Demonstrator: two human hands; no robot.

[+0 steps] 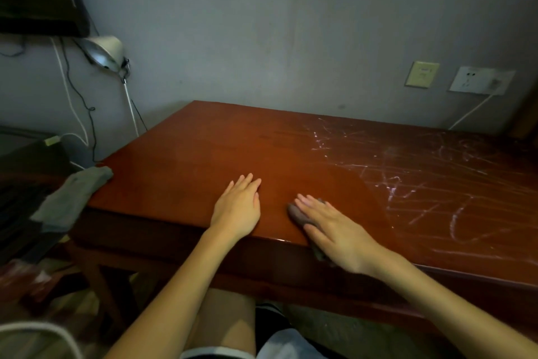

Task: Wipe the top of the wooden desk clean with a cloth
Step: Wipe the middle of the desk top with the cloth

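The right hand [332, 230] lies flat with fingers straight and together, pressing a dark grey cloth [300, 214] onto the reddish wooden worktop [203, 149] near its front edge. The cloth shows beyond the fingertips at about 10 o'clock from the hand, and a fold of it hangs over the worktop's front edge under the palm. At 9 o'clock from this hand, close by but apart, the left hand [238, 204] rests palm down and holds nothing, fingers extended. From 1 to 3 o'clock of the right hand, the worktop is covered in white chalky scribbles [407, 184]; the surface around and left of both hands is plain and glossy. At the worktop's left corner, a grey-green fabric [72, 198] drapes off the edge. On the wall at 1 o'clock are two sockets [422, 78]; at 11 o'clock, a lamp [104, 51].
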